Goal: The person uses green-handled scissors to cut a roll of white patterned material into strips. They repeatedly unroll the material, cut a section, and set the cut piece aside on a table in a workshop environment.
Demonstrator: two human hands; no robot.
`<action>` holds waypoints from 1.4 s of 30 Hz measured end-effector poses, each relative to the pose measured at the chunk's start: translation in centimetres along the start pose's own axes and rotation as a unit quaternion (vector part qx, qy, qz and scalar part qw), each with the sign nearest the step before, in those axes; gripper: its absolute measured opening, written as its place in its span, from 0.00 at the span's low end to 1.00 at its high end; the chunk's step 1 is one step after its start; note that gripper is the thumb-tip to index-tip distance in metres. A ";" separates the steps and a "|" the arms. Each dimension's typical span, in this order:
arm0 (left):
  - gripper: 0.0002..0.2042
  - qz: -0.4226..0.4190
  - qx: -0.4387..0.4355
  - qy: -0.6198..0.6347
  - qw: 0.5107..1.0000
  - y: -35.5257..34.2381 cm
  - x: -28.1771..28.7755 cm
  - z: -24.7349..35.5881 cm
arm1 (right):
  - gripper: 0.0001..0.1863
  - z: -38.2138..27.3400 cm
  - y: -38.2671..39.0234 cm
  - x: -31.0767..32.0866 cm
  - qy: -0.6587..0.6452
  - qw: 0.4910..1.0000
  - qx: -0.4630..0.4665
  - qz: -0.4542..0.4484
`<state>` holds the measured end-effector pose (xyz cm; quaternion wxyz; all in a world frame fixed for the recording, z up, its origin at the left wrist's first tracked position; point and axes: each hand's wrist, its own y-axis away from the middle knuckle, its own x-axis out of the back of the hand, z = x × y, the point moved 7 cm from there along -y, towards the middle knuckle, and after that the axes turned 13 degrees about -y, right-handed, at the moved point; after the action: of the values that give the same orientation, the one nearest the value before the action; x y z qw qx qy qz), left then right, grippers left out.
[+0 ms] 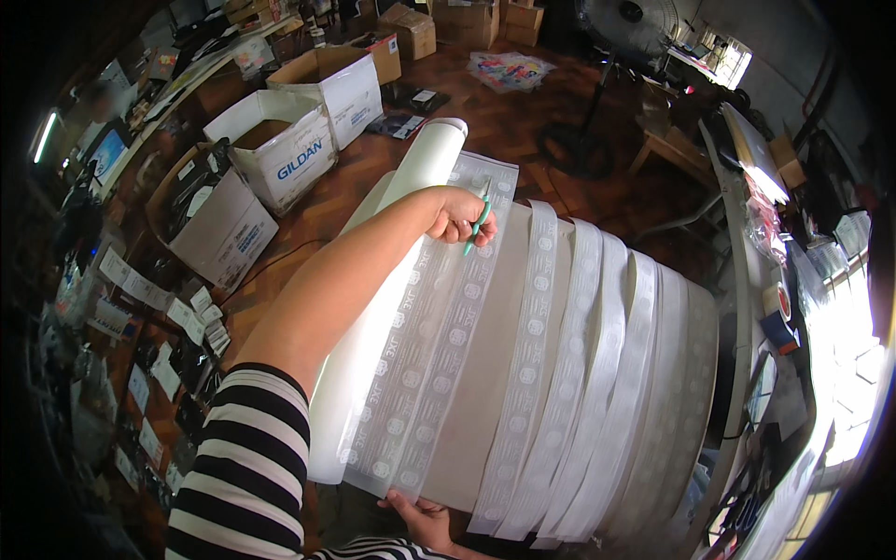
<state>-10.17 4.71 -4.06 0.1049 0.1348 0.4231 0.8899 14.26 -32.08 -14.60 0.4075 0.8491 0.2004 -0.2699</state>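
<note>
A roll of translucent film (415, 177) lies lengthwise on the left of a pale worktable (485, 401). From it a sheet of film (448, 345) with rows of pale printed marks spreads to the right. My left hand (457, 213), at the far end of the sheet, is closed around green-handled scissors (480, 222), blades pointing away from me. At the near edge, my right hand (425, 523) pinches the sheet's corner between thumb and fingers. Several long cut strips (583, 336) of the same film lie side by side to the right, hanging over the near edge.
Open cardboard boxes (280, 173) stand on the parquet floor at the left, near scattered packets and papers (168, 369). A standing fan (621, 23) is at the far right. Along the right runs a cluttered bench holding a tape roll (777, 303).
</note>
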 end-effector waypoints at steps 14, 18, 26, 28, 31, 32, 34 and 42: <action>0.09 0.045 0.037 -0.054 0.997 -0.4 2.3 1.2 | 0.05 1.0 0.8 0.4 -0.030 0.996 -0.041 0.075; 0.11 0.075 0.064 -0.082 0.992 -0.3 2.6 1.0 | 0.05 1.5 0.8 0.6 -0.039 0.995 -0.046 0.084; 0.08 0.116 0.063 -0.217 0.967 0.7 2.4 2.0 | 0.05 1.1 0.6 0.5 -0.037 0.996 -0.026 0.075; 0.08 0.111 0.067 -0.203 0.971 1.1 2.5 2.1 | 0.05 1.2 0.5 0.5 -0.036 0.997 -0.018 0.066; 0.08 0.084 0.074 -0.214 0.970 0.6 2.6 1.9 | 0.05 1.0 0.6 0.5 -0.014 0.996 -0.051 0.076; 0.07 0.085 0.071 -0.207 0.972 0.5 2.7 1.9 | 0.05 0.9 0.5 0.3 -0.015 0.997 -0.042 0.068; 0.07 0.085 0.066 -0.192 0.975 0.3 2.8 1.7 | 0.06 0.7 0.5 0.3 -0.019 0.998 -0.026 0.055; 0.05 0.034 0.083 -0.091 0.992 -1.4 2.3 0.9 | 0.09 0.3 0.7 0.4 0.010 0.996 -0.050 0.077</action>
<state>-11.95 6.95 -4.24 0.1010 0.2379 0.4792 0.8388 14.88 -32.68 -14.61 0.4666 0.8434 0.1518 -0.2188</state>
